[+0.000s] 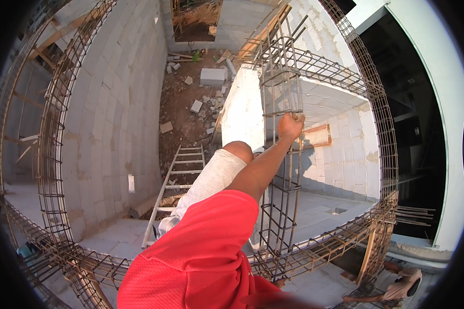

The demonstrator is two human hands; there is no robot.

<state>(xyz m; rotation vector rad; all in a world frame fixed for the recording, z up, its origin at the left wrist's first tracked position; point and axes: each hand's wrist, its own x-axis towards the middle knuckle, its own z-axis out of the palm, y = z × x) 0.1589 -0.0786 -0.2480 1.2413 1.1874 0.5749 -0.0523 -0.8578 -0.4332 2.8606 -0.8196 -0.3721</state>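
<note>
My left hand (291, 126) is closed around a steel bar near the upper part of an upright rebar cage (282, 198), my arm stretched out in a red sleeve. Square stirrups tie the cage's long bars together. Beside it, a bright white block wall top (244, 110) runs away from me, and my bent knee in grey shorts rests close to it. At the cage's foot a small patch of skin, perhaps my right hand (279, 282), shows by my red shirt; its fingers cannot be made out.
A metal ladder (184, 171) leans at left of my leg. Horizontal rebar cages (340, 242) ring the block walls. Below lie rubble and a white block (212, 76) on brown soil. Another person (404, 283) is at the lower right.
</note>
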